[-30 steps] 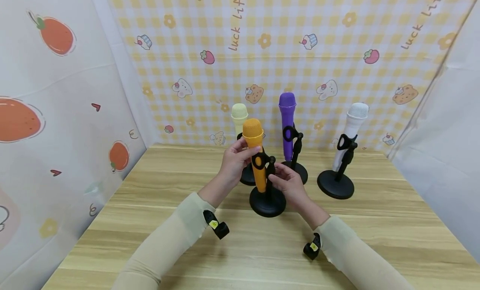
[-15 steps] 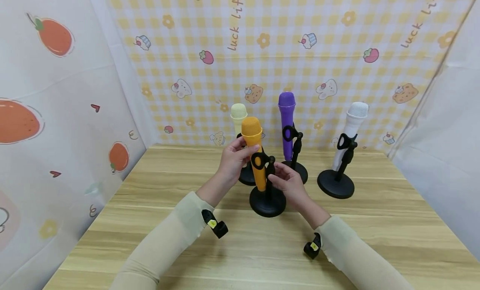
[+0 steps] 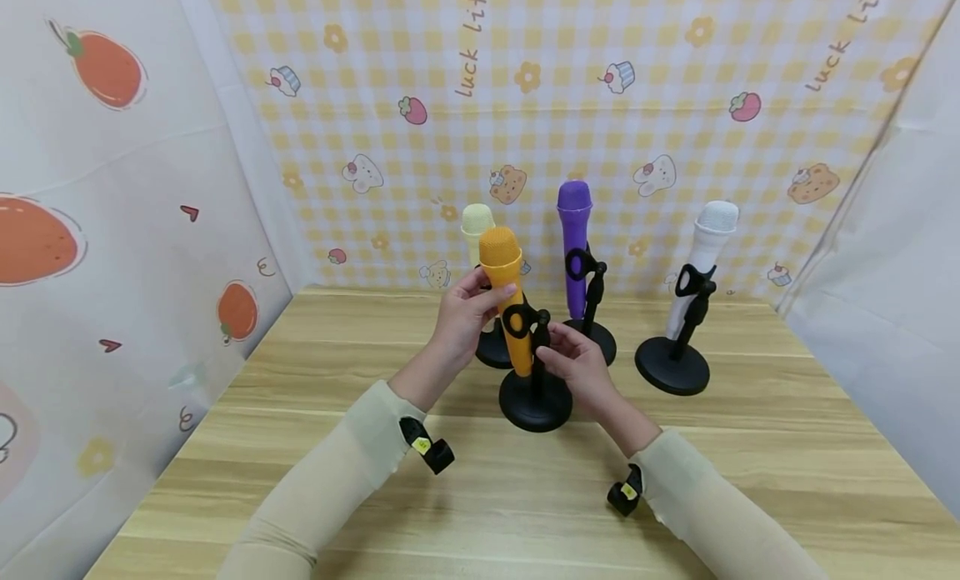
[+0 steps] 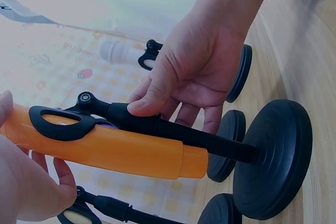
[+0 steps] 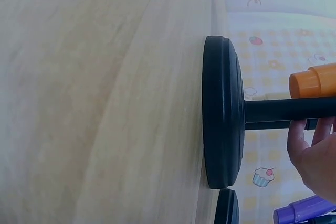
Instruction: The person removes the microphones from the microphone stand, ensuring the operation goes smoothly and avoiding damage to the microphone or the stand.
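An orange microphone [image 3: 504, 288] sits in the clip [image 3: 517, 320] of a black stand [image 3: 536, 403] near the middle of the wooden table. My left hand [image 3: 467, 313] grips the microphone just below its head. My right hand [image 3: 572, 365] holds the stand's post [image 3: 539, 347] under the clip. In the left wrist view the right hand's thumb and fingers [image 4: 191, 74] wrap the post [image 4: 184, 132] beside the orange microphone body [image 4: 115, 149]. The right wrist view shows the stand's round base [image 5: 223, 111] flat on the table and the microphone's lower end [image 5: 314, 81].
Behind stand three more microphones in black stands: a cream one [image 3: 476, 223], a purple one [image 3: 574, 247] and a white one [image 3: 705, 248] at the right. Printed cloth walls [image 3: 135, 230] close in the table [image 3: 750, 480] at the back and both sides.
The orange microphone has moved up a little in the clip under my left hand. My right hand has stayed on the stand's post.
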### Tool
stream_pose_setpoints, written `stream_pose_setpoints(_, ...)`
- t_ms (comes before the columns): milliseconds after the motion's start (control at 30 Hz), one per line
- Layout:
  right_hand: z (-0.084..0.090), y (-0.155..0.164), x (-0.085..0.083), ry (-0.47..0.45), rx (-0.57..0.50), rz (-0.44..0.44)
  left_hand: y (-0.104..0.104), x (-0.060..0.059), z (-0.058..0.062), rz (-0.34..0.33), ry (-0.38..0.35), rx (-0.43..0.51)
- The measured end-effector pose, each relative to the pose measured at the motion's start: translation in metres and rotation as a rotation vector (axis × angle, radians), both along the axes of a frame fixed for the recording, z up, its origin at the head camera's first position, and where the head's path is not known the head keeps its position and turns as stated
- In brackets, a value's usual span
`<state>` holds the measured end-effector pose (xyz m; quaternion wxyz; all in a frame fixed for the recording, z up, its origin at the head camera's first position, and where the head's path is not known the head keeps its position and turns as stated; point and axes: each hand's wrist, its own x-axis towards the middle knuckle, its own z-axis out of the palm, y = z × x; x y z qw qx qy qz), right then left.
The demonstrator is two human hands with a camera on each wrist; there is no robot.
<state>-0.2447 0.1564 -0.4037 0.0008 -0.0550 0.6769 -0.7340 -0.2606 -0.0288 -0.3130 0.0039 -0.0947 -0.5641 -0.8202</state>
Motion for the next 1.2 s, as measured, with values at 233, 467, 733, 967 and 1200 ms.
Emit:
stream_pose_setpoints(233, 0.001, -0.002, 0.0, 0.008, 0.002, 0.0, -0.001, 0.001, 0.001, 0.019, 0.013, 0.02)
stream_pose_setpoints(467, 0.001, -0.003, 0.0, 0.009, -0.007, -0.005, -0.004, 0.003, 0.004, 0.02, 0.024, 0.012)
stream_pose_setpoints(733, 0.001, -0.005, 0.001, 0.017, -0.012, 0.01, -0.008, 0.003, 0.005, 0.006, 0.028, 0.04)
stream_pose_setpoints(967, 0.001, -0.006, 0.001, 0.029, -0.019, 0.007, -0.013, 0.002, 0.007, -0.006, 0.031, 0.105)
stream_pose_setpoints(1200, 0.0, 0.004, 0.001, 0.024, -0.035, -0.013, -0.036, -0.003, 0.017, 0.028, 0.043, 0.291)
